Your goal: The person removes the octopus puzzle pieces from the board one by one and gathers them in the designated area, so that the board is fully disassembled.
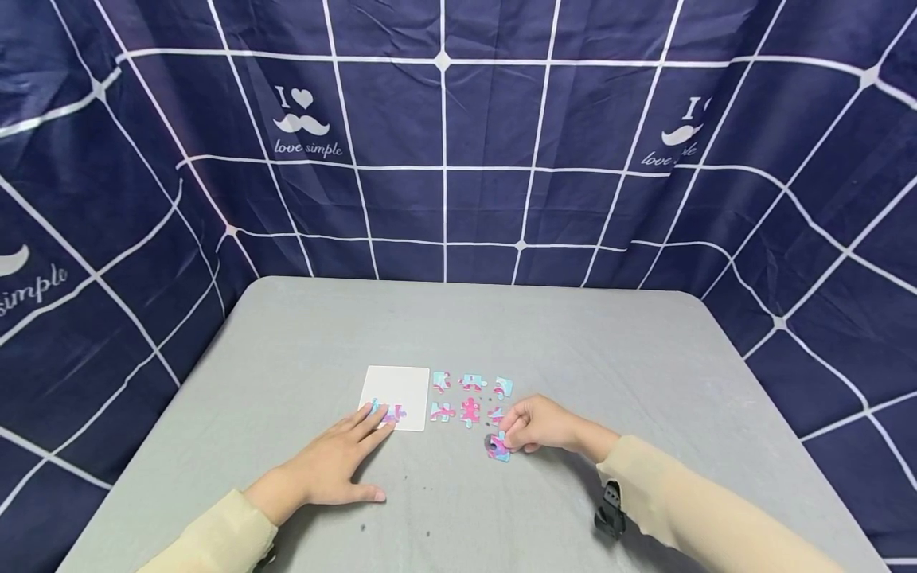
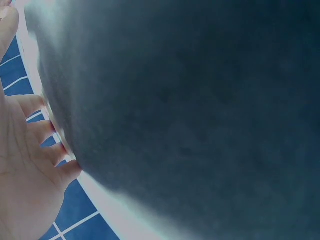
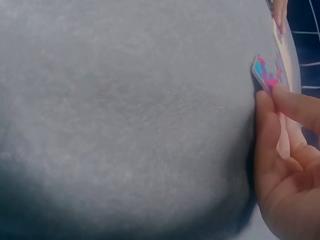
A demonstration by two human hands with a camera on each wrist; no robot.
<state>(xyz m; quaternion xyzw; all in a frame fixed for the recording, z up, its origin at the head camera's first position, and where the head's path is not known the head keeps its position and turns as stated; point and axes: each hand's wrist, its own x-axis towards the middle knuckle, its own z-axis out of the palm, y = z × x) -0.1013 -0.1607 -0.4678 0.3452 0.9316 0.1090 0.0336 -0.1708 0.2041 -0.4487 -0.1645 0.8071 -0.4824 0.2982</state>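
A white square puzzle board (image 1: pixel 398 387) lies on the grey table. My left hand (image 1: pixel 335 460) is spread flat, its fingertips at the board's front-left part, and the left wrist view shows the same hand (image 2: pixel 27 165) with fingers extended. Joined pink, purple and blue jigsaw pieces (image 1: pixel 393 414) show on the board by those fingertips, partly covered. Right of the board, my right hand (image 1: pixel 543 423) pinches a pink and blue jigsaw piece (image 1: pixel 499 450) between thumb and finger. In the right wrist view, that jigsaw piece (image 3: pixel 267 75) sticks out beyond the fingertips, tilted.
Several loose jigsaw pieces lie in two rows right of the board, among them a pink one (image 1: pixel 470 411) and a blue one (image 1: pixel 504 387). Small dark specks dot the grey table (image 1: pixel 444 318). A dark blue grid curtain (image 1: pixel 480 119) surrounds its back and sides.
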